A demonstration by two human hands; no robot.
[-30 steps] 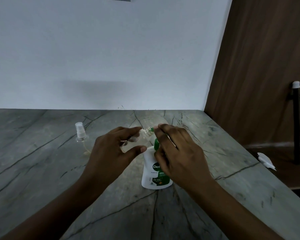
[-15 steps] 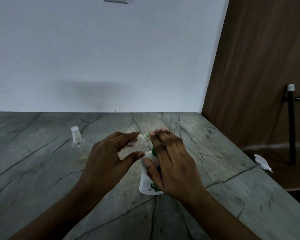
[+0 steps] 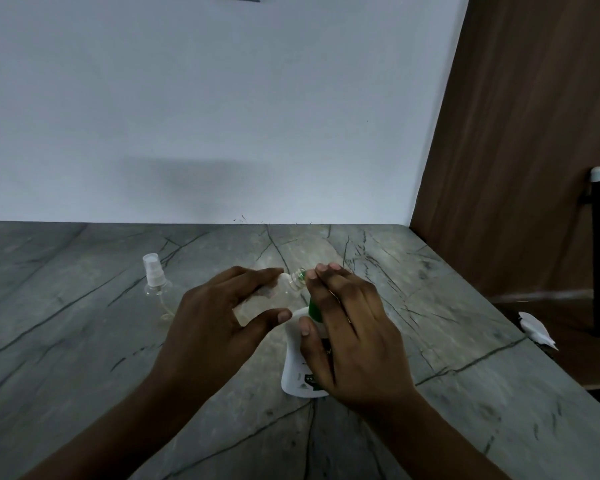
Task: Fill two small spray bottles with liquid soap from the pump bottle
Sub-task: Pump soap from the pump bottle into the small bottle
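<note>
My left hand [image 3: 215,320] grips a small clear spray bottle [image 3: 274,296] between thumb and fingers, tilted so its open neck meets the green nozzle of the pump bottle. The white pump bottle [image 3: 297,368] stands upright on the grey marble counter [image 3: 84,358], partly hidden by my right hand [image 3: 347,327]. That hand lies over the green pump head with its fingers straight, and its thumb touches the bottle's shoulder. A spray cap with its dip tube [image 3: 155,277] stands on the counter to the left.
A white wall runs along the back of the counter. A brown wooden panel [image 3: 516,150] closes the right side. Beyond the counter's right edge lie a white scrap [image 3: 537,329] and a black post with a white tip [image 3: 598,251].
My right hand has lowered over the pump head, fingers now flatter and thumb on the bottle's shoulder. The left hand keeps the small bottle at the nozzle. The view has shifted slightly.
</note>
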